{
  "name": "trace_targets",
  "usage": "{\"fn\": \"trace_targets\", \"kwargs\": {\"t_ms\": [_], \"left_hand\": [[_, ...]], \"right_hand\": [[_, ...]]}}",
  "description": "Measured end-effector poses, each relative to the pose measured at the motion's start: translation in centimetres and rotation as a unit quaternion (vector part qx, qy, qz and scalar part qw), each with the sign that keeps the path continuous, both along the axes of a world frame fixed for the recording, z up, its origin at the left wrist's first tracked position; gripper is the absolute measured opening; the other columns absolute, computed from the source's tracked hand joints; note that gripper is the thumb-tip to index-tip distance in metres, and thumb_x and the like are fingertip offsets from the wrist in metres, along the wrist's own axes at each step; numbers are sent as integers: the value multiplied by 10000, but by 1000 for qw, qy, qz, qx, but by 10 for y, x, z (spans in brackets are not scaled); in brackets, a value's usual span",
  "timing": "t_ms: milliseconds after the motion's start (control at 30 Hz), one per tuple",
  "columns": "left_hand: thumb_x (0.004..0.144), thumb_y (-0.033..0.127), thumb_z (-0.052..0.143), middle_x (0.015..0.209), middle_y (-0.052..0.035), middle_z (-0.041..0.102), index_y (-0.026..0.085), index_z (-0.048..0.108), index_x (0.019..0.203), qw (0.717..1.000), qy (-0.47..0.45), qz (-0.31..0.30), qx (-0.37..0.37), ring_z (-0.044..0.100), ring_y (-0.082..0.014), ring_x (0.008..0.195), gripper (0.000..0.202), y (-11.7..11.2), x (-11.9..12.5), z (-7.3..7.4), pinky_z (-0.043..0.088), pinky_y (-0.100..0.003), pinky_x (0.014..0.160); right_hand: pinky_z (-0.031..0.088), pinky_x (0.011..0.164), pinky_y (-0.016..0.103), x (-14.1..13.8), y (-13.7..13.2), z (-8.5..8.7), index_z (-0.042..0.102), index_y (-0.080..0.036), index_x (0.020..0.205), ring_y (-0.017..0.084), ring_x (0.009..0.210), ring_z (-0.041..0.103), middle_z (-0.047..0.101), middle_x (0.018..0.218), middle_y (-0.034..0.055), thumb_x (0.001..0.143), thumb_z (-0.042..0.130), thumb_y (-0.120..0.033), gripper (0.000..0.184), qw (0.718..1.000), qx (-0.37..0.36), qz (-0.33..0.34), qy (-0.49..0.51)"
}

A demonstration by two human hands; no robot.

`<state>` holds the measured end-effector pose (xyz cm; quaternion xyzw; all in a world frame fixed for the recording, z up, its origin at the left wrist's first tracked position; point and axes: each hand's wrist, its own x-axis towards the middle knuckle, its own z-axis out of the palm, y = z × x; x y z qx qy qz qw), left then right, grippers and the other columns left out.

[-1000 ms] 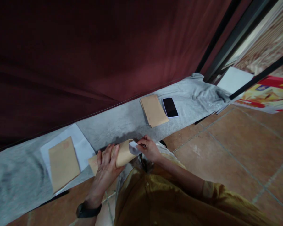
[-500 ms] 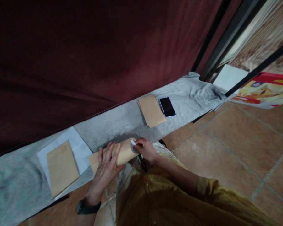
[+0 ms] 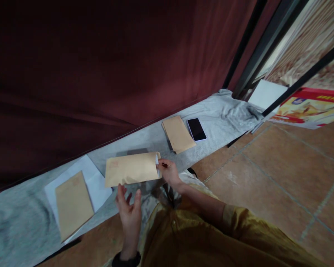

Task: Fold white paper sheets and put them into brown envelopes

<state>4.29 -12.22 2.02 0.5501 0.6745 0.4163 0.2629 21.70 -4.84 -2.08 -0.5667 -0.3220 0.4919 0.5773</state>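
One held envelope point(image 3: 132, 168) now flatter; left hand point(image 3: 130, 213) off its face.

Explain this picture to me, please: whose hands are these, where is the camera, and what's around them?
There is no machine, just a person's two bare hands. The camera sits on that person's head, looking forward and down. The right hand grips an envelope at its open end, where a white strip shows. The left hand is open by its lower edge; whether it touches is unclear. On the grey cloth lie a phone, a stack of envelopes beside it, and, far left, another envelope on white paper.
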Motion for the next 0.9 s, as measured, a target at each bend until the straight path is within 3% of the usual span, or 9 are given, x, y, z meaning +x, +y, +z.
{"fn": "trace_targets", "kwargs": {"t_ms": [67,167,233,333,500,700,900], "left_hand": [[920,518,590,1314,-152,627,230,376,1504,979,-179,18,-94,634,-277,1217,685,-4,13,-5,518,-491,1032],[873,433,685,1063,-99,746,216,508,1355,902,-388,-10,-187,730,-232,1020,557,2,35,-7,558,-448,964],[801,335,776,1023,-61,764,236,565,1245,867,-463,-18,-182,740,-205,977,502,12,51,-5,565,-390,931],[699,218,841,942,-19,772,221,632,1034,839,-523,-2,-150,741,-171,870,396,29,71,-4,568,-293,819],[638,113,809,852,25,757,217,655,923,852,-508,45,-115,698,-119,715,340,45,81,-15,520,-212,655],[625,132,780,696,44,695,186,619,887,882,-447,52,-142,624,-80,560,312,58,60,-25,440,-179,545],[605,77,745,652,40,675,182,601,977,900,-395,44,-181,613,-90,534,412,73,31,-22,441,-185,529]], "right_hand": [[511,702,260,-8,7,-1,696,-205,749,157,696,609,680,730,-8,761,654,-250,63,999,-20,-20,43],[513,678,250,-21,12,-2,686,-202,742,143,662,593,674,700,-16,739,671,-260,60,993,-52,-56,86],[507,637,240,-29,13,-3,684,-196,755,137,636,586,674,686,-19,724,687,-295,103,989,-60,-82,106],[480,552,230,-39,13,-5,683,-185,760,130,568,559,651,629,-29,696,699,-354,181,984,-54,-126,114],[449,492,220,-46,12,-7,668,-186,758,122,527,546,637,607,-33,683,684,-374,203,979,-38,-161,118],[426,451,210,-48,13,-12,634,-197,765,104,480,513,602,594,-51,682,677,-379,205,982,-38,-126,136],[520,511,247,-41,13,-11,618,-205,752,132,527,591,605,600,-43,718,704,-400,216,985,-81,5,153]]}}
